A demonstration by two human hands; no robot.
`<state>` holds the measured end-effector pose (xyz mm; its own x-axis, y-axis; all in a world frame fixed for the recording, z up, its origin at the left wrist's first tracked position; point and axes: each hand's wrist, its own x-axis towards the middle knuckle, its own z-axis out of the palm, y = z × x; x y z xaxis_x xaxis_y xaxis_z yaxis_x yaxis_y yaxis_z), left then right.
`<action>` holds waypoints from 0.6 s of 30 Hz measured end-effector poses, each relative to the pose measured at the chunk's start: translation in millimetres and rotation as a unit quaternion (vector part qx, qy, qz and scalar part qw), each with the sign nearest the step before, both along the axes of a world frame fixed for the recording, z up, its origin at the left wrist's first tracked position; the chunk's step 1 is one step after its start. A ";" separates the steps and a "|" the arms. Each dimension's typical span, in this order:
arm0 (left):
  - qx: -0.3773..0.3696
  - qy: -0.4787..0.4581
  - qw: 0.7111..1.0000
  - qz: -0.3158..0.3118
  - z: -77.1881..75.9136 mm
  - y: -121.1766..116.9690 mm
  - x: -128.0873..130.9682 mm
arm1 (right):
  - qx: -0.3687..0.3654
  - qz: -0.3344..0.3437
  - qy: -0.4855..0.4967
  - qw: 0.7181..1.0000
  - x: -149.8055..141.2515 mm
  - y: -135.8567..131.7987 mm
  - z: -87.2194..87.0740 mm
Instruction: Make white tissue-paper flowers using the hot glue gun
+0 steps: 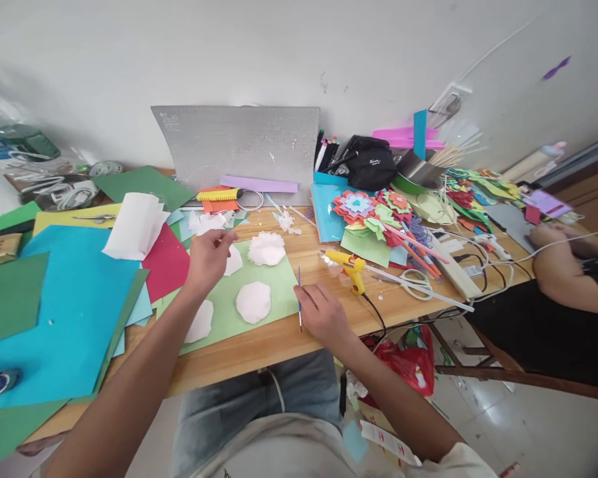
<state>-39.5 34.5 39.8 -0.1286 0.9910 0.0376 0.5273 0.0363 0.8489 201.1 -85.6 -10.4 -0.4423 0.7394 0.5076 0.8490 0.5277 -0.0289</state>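
Wooden table [279,340] below curled left hand [208,257] and right hand [323,313], grips unclear, white paper piece [234,261] partly hidden

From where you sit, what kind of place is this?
It looks like a craft room or small workshop. The wooden table holds a yellow glue gun, layered paper flowers and a big blue sheet of paper.

Bright, even light, soft shadows, glare on floor tiles [486,415], stretched, softened outer edges
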 end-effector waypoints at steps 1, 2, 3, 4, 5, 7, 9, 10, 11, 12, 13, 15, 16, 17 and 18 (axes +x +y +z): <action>0.009 0.017 1.000 -0.002 4.3 3.0 -1.0 | -0.024 -0.009 -0.023 0.999 0.7 -0.6 -3.7; 0.018 0.039 0.999 -0.009 8.6 6.1 -0.7 | -0.048 -0.016 -0.038 0.998 0.3 0.1 -6.1; 0.029 0.065 0.997 -0.021 12.6 9.5 1.3 | -0.071 -0.021 -0.044 0.996 -1.0 1.5 -7.4; 0.041 0.094 0.994 -0.041 16.2 13.1 5.2 | -0.088 -0.026 -0.042 0.995 -2.8 3.3 -7.7; 0.053 0.124 0.989 -0.067 19.1 16.9 11.0 | -0.098 -0.029 -0.033 0.994 -4.6 4.9 -7.5; 0.082 0.183 0.970 -0.139 22.9 25.5 27.9 | -0.109 -0.029 -0.004 0.994 -6.7 6.1 -6.0; 0.102 0.240 0.943 -0.207 23.8 35.6 49.3 | -0.111 -0.026 0.052 0.992 -4.6 3.0 -4.8; 0.107 0.270 0.928 -0.234 23.3 41.4 60.6 | -0.107 -0.025 0.089 0.990 -1.5 -0.2 -4.5; 0.114 0.299 0.911 -0.258 22.2 47.5 71.7 | -0.099 -0.028 0.129 0.986 2.9 -4.3 -4.5; 0.121 0.329 0.893 -0.284 20.7 53.9 82.3 | -0.086 -0.038 0.168 0.981 8.4 -9.1 -4.6; 0.132 0.358 0.872 -0.307 18.8 60.4 92.2 | -0.069 -0.053 0.202 0.975 14.7 -14.4 -4.8; 0.154 0.414 0.833 -0.334 13.8 72.7 109.3 | -0.040 -0.092 0.246 0.964 27.8 -25.1 -5.0; 0.161 0.434 0.817 -0.344 10.8 78.2 116.8 | -0.029 -0.111 0.257 0.960 33.8 -30.2 -4.8; 0.166 0.448 0.805 -0.352 7.7 83.0 123.6 | -0.022 -0.126 0.262 0.957 39.0 -34.8 -4.7; 0.170 0.455 0.797 -0.359 4.5 87.1 129.8 | -0.018 -0.135 0.263 0.955 43.2 -39.1 -4.5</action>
